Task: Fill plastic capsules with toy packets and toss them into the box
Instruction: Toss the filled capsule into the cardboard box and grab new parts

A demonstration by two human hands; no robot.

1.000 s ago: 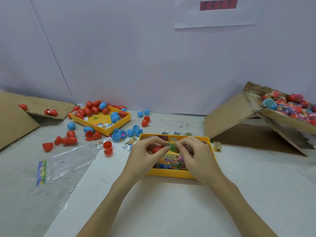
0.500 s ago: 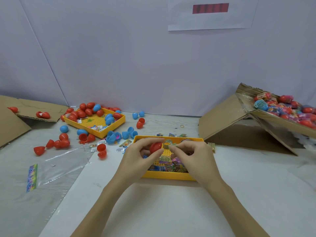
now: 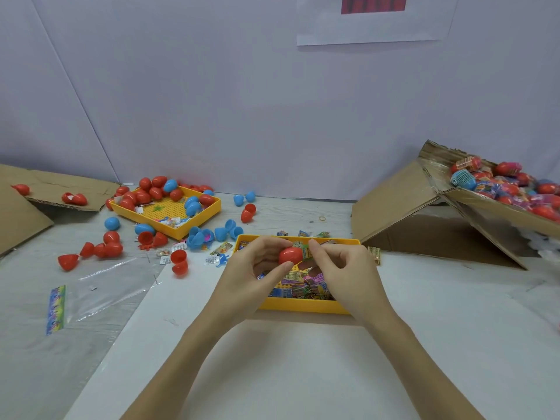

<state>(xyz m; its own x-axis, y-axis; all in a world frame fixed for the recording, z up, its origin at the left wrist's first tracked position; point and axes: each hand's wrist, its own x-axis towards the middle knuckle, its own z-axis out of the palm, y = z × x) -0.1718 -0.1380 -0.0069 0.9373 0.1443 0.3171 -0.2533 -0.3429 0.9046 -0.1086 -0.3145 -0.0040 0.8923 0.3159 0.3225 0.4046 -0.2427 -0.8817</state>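
My left hand holds a red capsule between thumb and fingers, just above the near yellow tray of colourful toy packets. My right hand pinches a green toy packet against the capsule's right side. Whether the packet is inside the capsule is hidden by my fingers. The cardboard box with several filled capsules stands tilted at the far right.
A second yellow tray with red and blue capsules sits at the back left, loose capsule halves scattered around it. A clear plastic bag lies at the left. Flat cardboard lies at the far left edge.
Both hands have lifted slightly with the red capsule, which now shows more fully between them. My right fingers moved up to the capsule's side with the packet.
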